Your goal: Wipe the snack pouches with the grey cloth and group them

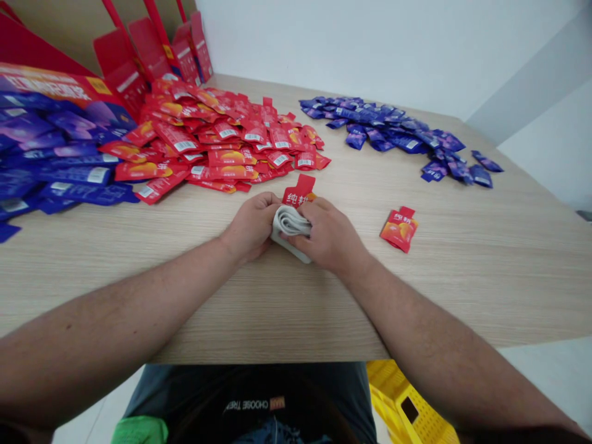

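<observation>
My left hand point(252, 225) and my right hand point(330, 234) meet at the middle of the table, both with fingers closed around a pale grey-white strip point(289, 222) folded into a roll of several layers. Its looped end faces me, and a flat part hangs below. Just behind the roll, a red packet point(297, 190) with a tab and white lettering shows between my hands; its lower part is hidden, and I cannot tell whether the fingers touch it. To the right of my right hand lies one small red packet point(400, 229) with orange fruit printed on it.
A heap of red packets point(231, 142) covers the back left. Blue-purple packets lie in a pile point(60, 154) at the left edge and in another point(383, 123) at the back right. Red cartons point(124, 68) stand behind. A yellow plastic crate point(407, 401) sits below the table edge.
</observation>
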Demonstrator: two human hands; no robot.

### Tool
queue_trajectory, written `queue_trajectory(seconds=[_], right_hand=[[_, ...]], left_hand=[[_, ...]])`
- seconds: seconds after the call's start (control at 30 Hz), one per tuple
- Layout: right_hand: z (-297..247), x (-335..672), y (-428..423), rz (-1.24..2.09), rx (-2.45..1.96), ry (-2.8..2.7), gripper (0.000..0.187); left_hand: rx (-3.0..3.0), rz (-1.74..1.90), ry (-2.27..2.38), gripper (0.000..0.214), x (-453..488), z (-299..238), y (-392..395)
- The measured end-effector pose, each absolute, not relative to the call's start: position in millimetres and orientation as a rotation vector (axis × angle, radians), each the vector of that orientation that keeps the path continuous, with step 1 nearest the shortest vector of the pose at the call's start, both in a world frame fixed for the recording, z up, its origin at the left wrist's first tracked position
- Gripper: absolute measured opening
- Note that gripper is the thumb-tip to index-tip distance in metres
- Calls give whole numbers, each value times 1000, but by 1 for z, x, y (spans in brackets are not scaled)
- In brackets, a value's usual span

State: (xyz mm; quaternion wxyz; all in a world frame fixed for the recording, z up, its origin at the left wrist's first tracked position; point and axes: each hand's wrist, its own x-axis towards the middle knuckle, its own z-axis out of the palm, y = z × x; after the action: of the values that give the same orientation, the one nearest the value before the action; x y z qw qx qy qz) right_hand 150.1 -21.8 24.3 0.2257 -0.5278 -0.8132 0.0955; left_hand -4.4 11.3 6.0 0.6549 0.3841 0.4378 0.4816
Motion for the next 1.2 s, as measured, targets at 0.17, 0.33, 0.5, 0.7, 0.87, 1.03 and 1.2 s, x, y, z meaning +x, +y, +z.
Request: queue_trajectory(seconds=[0.17,0.33,0.5,0.7,0.87,1.03,1.2], right_hand=[[25,148,-23,243,-1469,-2218,30],[24,149,-23,237,-1479,-2220,30],[22,149,-23,270,-1430,-2300,28],[29,162,-16,218,-1449,-2171,31],[37,176,-6,191,-1567,-1959,33],[39,181,0,278,-1596,-1876,34],[37,187,5,402,-1652,-1742,38]], left_hand=[[853,1114,971,15,-4,7,11],[841,1101,991,16,-3,9,10],[854,1080,996,16,-4,8,10],[907,1086,937,18,-5,3,12],[1089,969,947,15,-9,1,9],[1437,865,952,13,-14,0,4],[1551,862,857,18,-15,2,3]])
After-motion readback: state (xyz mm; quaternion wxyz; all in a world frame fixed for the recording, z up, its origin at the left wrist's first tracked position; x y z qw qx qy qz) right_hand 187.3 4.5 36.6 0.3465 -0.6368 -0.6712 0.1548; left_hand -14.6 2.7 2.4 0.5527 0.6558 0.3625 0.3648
